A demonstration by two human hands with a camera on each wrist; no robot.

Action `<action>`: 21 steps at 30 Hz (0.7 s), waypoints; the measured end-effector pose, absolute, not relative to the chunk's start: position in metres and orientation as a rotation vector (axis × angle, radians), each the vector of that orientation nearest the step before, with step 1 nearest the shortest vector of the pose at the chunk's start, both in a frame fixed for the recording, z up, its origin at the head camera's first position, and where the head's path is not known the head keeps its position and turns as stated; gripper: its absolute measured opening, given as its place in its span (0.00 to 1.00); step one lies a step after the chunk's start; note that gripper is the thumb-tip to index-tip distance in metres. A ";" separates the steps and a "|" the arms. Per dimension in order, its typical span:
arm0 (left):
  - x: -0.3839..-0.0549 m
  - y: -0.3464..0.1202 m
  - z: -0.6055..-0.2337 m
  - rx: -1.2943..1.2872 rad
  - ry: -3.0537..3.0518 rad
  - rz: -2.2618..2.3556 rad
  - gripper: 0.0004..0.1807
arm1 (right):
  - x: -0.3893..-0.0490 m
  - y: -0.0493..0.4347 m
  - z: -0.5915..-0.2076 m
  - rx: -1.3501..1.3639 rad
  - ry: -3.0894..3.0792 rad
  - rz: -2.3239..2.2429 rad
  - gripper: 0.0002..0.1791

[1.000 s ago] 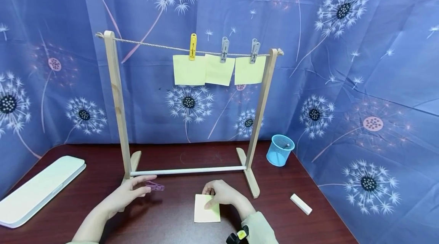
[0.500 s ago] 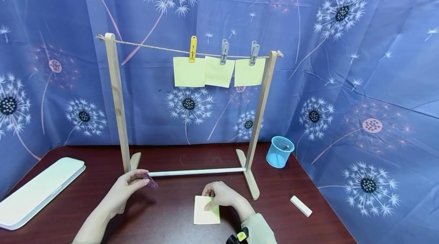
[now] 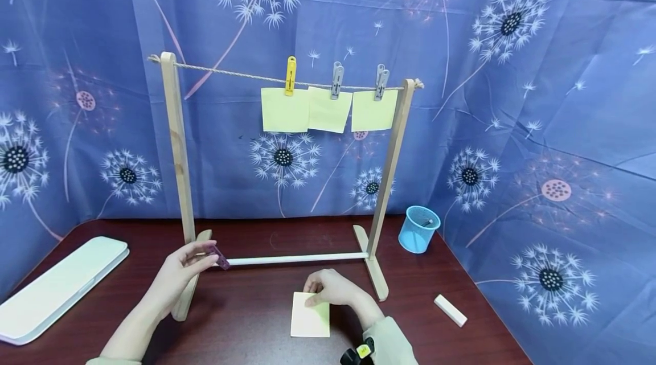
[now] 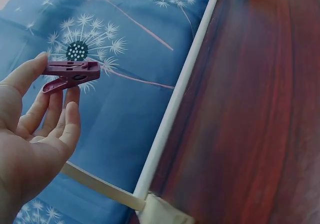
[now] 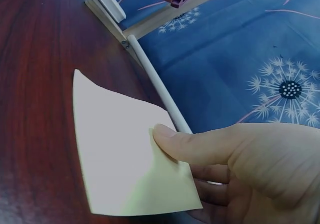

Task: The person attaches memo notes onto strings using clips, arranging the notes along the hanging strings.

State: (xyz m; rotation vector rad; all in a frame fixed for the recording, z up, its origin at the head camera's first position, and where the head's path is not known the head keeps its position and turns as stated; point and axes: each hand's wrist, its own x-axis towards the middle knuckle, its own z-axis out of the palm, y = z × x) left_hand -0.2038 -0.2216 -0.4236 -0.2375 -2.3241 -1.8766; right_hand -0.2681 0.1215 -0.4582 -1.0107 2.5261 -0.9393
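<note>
Between thumb and fingertips, my left hand (image 3: 179,271) pinches a purple clothespin (image 4: 75,73) by its handle ends, near the left foot of the wooden frame. My right hand (image 3: 335,288) holds a square pale yellow sticky note (image 5: 120,149), thumb on its face and fingers behind, low over the table. On the rope (image 3: 230,73) hang several pale notes: the left note (image 3: 285,111) under a yellow clothespin (image 3: 290,76), the middle note (image 3: 329,111) under a grey clothespin (image 3: 336,80), the right note (image 3: 373,113) under another grey clothespin (image 3: 381,82).
The wooden frame's posts (image 3: 179,154) stand joined low down by a white bar (image 3: 297,259). A white case (image 3: 64,288) lies at the left. A blue mesh cup (image 3: 418,231) and a white block (image 3: 450,310) are at the right. A patterned curtain (image 3: 225,183) hangs behind.
My left fingers have drawn together on the purple clothespin, and it has turned and shifted slightly left and up. My right hand with the note has hardly moved.
</note>
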 end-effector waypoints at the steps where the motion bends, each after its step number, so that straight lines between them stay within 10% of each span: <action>1: -0.204 -0.223 -0.422 -0.254 -2.312 -1.865 0.23 | -0.269 0.121 -0.457 -1.012 2.521 -0.942 0.08; 21: -0.219 -0.248 -0.391 -0.367 -2.469 -1.547 0.26 | -0.282 0.100 -0.418 -1.082 2.474 -0.784 0.05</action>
